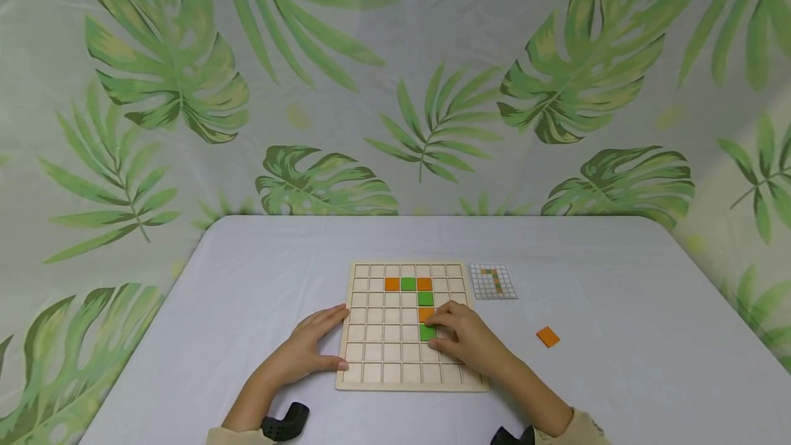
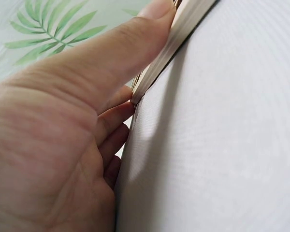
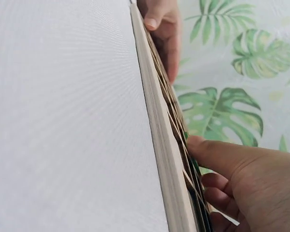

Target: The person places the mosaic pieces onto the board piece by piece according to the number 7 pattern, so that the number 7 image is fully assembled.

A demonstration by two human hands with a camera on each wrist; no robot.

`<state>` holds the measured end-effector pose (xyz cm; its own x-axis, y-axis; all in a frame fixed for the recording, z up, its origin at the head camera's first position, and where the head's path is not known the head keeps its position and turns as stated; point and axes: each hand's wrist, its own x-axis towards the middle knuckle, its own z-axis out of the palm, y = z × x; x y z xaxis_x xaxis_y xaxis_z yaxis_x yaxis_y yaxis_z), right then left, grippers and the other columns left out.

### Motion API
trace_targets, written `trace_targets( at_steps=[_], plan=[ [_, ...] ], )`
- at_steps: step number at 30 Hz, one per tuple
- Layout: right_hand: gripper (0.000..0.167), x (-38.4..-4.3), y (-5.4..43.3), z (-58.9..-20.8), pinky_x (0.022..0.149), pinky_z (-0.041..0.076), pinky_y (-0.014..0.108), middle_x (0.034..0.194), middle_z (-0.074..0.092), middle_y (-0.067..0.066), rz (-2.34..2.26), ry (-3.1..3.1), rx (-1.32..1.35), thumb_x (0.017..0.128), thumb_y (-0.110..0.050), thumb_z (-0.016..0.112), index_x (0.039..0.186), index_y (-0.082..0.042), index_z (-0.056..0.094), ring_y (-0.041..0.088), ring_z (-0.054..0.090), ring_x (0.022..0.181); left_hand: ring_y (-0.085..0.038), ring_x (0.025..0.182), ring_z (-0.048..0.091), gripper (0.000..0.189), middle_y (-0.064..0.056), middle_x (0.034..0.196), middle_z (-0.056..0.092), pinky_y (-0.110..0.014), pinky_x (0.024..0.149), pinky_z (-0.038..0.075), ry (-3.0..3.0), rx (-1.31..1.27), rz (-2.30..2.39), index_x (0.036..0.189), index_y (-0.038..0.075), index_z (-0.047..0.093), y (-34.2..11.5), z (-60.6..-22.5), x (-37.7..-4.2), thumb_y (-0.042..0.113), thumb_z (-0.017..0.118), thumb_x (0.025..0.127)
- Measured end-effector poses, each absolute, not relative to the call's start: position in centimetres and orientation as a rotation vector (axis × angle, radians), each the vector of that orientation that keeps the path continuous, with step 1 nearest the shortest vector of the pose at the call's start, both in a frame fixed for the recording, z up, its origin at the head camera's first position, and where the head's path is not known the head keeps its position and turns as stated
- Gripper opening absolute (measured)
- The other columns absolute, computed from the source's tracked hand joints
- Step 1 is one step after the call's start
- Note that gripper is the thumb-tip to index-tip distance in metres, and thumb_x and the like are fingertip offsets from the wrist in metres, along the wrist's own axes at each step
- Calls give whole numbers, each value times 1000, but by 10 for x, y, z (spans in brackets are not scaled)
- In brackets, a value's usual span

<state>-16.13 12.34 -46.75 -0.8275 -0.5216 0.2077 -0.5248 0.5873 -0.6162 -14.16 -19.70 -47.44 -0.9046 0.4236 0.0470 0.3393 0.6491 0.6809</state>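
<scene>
A square wooden grid board [image 1: 373, 352] lies on the table. Orange and green tiles fill some of its cells: a short row near the top, then a column downward. At the lower end of that column, my right hand [image 1: 469, 342] has thumb and fingertips on opposite sides of a green tile [image 1: 426, 333]. In the right wrist view the thumb [image 3: 195, 145] touches a green edge at the board's surface. My left hand [image 1: 303, 349] rests against the board's left edge, fingers and thumb spread along it; the left wrist view shows the thumb [image 2: 135, 36] on the rim.
A small printed pattern card [image 1: 492, 281] lies beside the board's upper right corner. One loose orange tile [image 1: 548, 336] sits on the white tablecloth [image 1: 618, 280] to the right. Behind the table hangs a leaf-printed cloth [image 1: 432, 33].
</scene>
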Motion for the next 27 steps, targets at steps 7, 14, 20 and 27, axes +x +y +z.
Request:
trace_targets(
  at_steps=[7, 14, 20, 27],
  plan=[
    [38, -159, 132, -450, 82, 46, 33, 108, 52, -7, 1278, -2811, 815, 77, -23, 70, 112, -12, 61, 16, 51, 97, -33, 129, 22, 92, -5, 142, 32, -56, 100, 15, 2747, 663, 1104, 138, 11, 37, -197, -475, -142, 51, 72, 64],
    [45, -152, 163, -432, 84, 45, 38, 117, 53, -5, 1124, -2719, 814, 76, -26, 72, 116, -13, 57, 18, 51, 105, -32, 129, 22, 92, -4, 142, 32, -56, 100, 16, 2745, 643, 1107, 138, 11, 37, -197, -476, -142, 51, 72, 63],
    [47, -144, 199, -427, 82, 45, 44, 120, 52, 0, 1072, -2708, 741, 76, -27, 71, 118, -13, 56, 23, 48, 111, -33, 129, 23, 92, -6, 142, 32, -56, 100, 16, 2751, 651, 1098, 138, 10, 37, -197, -476, -142, 51, 72, 63],
    [49, -136, 238, -435, 80, 45, 42, 121, 50, -1, 1028, -2798, 619, 77, -32, 69, 119, -14, 55, 24, 45, 112, -33, 129, 22, 92, -4, 142, 32, -56, 100, 16, 2750, 645, 1105, 138, 11, 37, -198, -477, -142, 52, 72, 63]
  ],
)
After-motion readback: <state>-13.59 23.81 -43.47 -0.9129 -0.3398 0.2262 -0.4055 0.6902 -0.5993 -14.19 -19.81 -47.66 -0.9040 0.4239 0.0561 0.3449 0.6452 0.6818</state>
